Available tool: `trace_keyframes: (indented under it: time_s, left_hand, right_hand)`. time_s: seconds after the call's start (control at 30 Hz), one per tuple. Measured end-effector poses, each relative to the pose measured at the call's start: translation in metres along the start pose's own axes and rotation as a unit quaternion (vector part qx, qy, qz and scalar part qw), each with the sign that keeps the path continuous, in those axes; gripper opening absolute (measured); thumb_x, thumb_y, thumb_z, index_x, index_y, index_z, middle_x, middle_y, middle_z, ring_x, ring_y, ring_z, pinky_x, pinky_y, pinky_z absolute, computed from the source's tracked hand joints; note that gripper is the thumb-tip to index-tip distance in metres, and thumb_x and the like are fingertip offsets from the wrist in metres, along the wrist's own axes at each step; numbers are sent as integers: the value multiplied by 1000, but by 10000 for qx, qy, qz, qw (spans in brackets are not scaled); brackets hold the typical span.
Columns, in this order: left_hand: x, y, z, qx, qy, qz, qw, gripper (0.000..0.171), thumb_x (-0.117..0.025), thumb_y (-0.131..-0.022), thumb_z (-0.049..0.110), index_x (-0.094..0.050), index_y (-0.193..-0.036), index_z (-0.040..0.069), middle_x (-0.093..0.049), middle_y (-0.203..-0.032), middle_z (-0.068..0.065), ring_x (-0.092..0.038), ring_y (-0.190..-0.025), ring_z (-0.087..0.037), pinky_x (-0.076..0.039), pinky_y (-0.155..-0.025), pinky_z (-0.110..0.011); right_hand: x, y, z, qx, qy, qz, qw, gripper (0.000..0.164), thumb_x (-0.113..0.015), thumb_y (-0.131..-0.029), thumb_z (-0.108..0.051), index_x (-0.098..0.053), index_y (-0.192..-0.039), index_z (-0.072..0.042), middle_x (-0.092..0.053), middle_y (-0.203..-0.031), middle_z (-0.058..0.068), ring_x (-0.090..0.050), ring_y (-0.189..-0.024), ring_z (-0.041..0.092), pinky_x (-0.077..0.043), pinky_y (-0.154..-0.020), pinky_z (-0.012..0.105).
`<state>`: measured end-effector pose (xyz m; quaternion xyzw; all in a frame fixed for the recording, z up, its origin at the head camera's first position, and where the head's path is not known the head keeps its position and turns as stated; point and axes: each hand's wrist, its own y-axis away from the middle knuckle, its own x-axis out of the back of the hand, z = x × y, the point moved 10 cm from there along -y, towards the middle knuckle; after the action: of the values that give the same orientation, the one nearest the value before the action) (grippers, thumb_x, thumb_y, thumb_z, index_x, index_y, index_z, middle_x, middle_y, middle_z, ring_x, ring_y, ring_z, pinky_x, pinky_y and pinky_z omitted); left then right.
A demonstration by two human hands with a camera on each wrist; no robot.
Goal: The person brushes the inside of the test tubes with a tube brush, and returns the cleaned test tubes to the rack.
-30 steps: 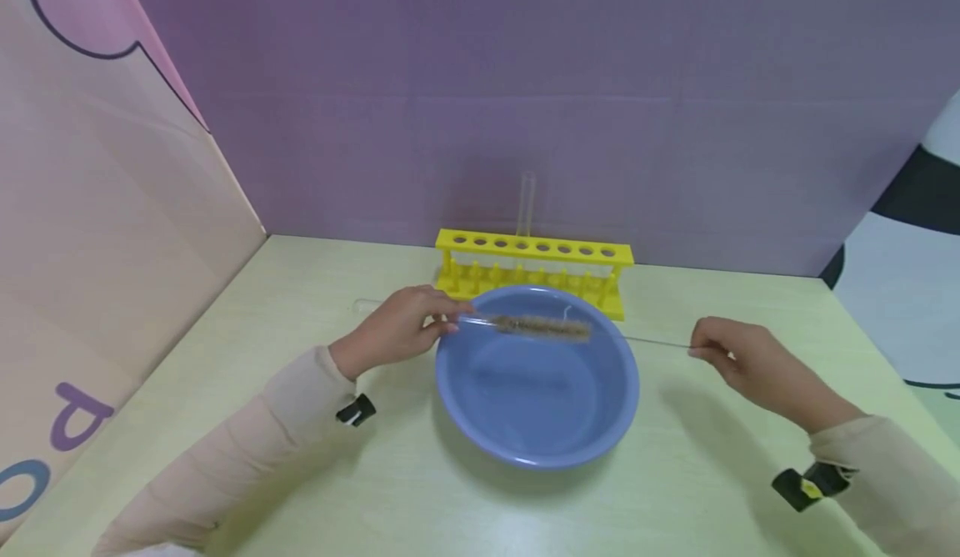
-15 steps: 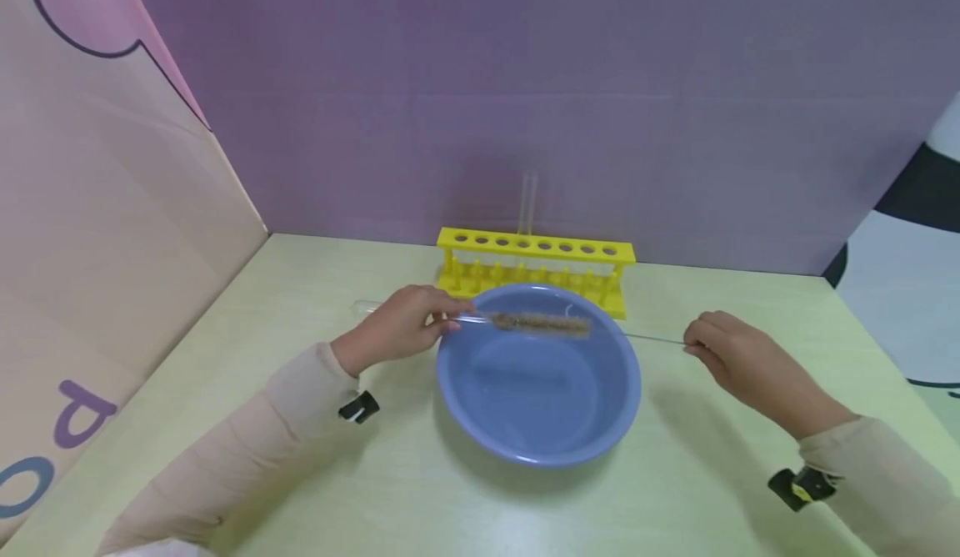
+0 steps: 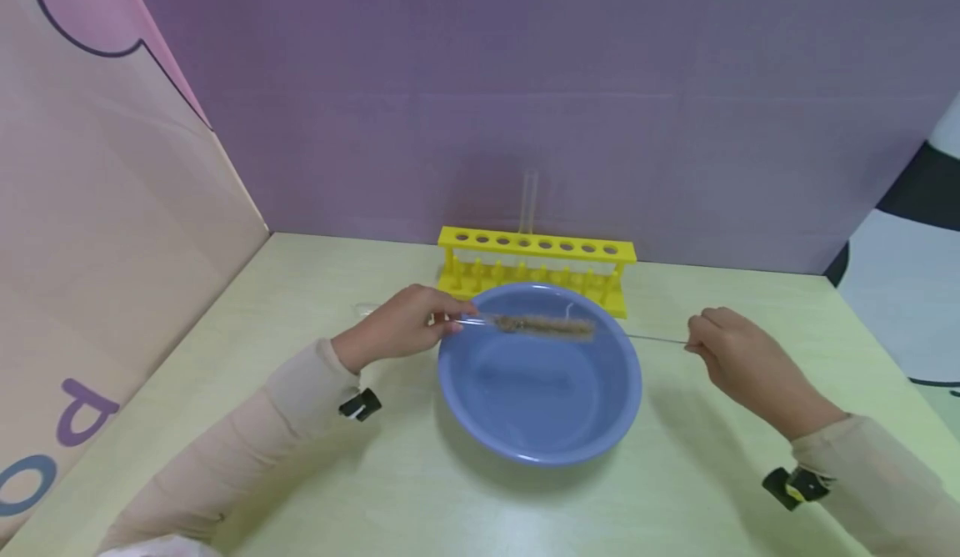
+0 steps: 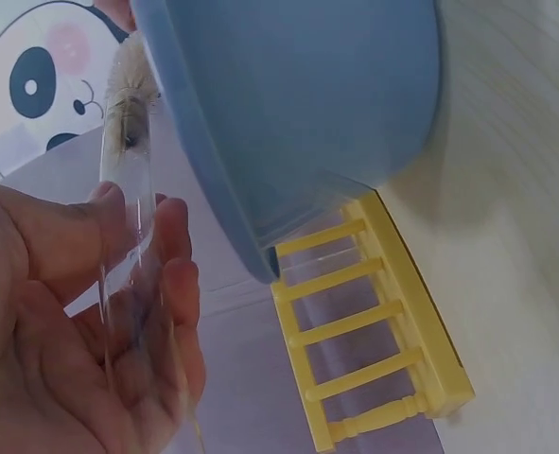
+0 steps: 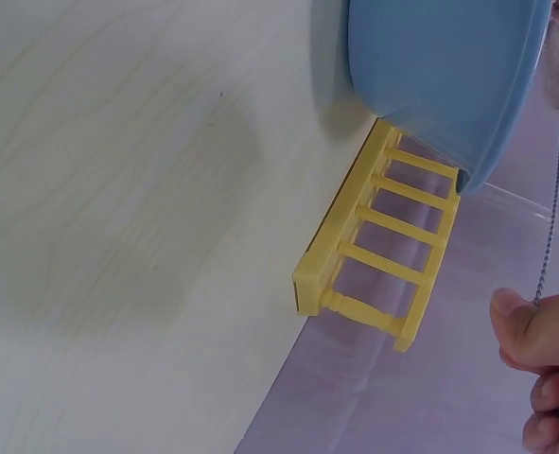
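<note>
My left hand (image 3: pixel 401 321) holds a clear glass test tube (image 4: pixel 128 203) between thumb and fingers, lying nearly level over the left rim of a blue basin (image 3: pixel 540 444). Its rounded end sticks out left of the hand. A test tube brush (image 3: pixel 555 328) with tan bristles has its tip inside the tube's mouth, and most of its bristle length shows above the basin. To the right, my right hand (image 3: pixel 742 365) pinches the brush's thin twisted wire handle (image 5: pixel 550 232) between thumb and curled fingers.
Behind the basin stands a yellow test tube rack (image 3: pixel 536 244) with a row of holes, and another clear test tube (image 3: pixel 528 203) rises upright at it. A purple wall panel (image 3: pixel 375 165) closes off the back of the pale wooden table (image 3: pixel 337 482).
My right hand has shifted very slightly left, and its forearm has come in a little. The left hand, tube and basin hold nearly the same places.
</note>
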<state>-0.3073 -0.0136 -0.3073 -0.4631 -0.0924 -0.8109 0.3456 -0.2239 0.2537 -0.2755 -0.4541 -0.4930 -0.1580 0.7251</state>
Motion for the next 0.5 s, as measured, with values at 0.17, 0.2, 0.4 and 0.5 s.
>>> trace_keyframes:
  time_s: [0.17,0.2,0.4,0.5]
  left_hand:
    - [0,0,-1,248,203,-151,9994,26,-63,-89,5,-68,-115,4,-69,-110,-8,-51,-70,-11,-42,-57,-22]
    - [-1,0,-2,291,245,-193,9991,27,-63,-90,5,-67,-116,4,-69,-109,-9,-50,-68,-12,-40,-55,-21]
    - [-3,0,-2,289,364,-382,9982,27,-62,-90,4,-67,-116,3,-68,-110,-11,-48,-61,-10,-36,-52,-20]
    - [-2,1,-2,249,368,-438,9981,27,-62,-90,4,-67,-116,4,-68,-112,-10,-49,-63,-9,-38,-54,-21]
  right_hand:
    - [3,1,1,-62,131,97,9998,36,-76,-59,12,-47,-67,-8,-45,-64,0,-45,-61,17,-44,-54,34]
    - [4,1,1,-65,158,122,9998,36,-76,-59,12,-47,-67,-7,-45,-64,1,-45,-60,17,-44,-53,34]
    - [9,4,2,2,236,397,9989,36,-75,-58,14,-46,-68,-5,-39,-62,0,-37,-58,15,-37,-51,32]
    - [12,5,1,56,251,540,9982,36,-73,-57,14,-45,-68,-5,-37,-62,1,-35,-57,16,-34,-51,32]
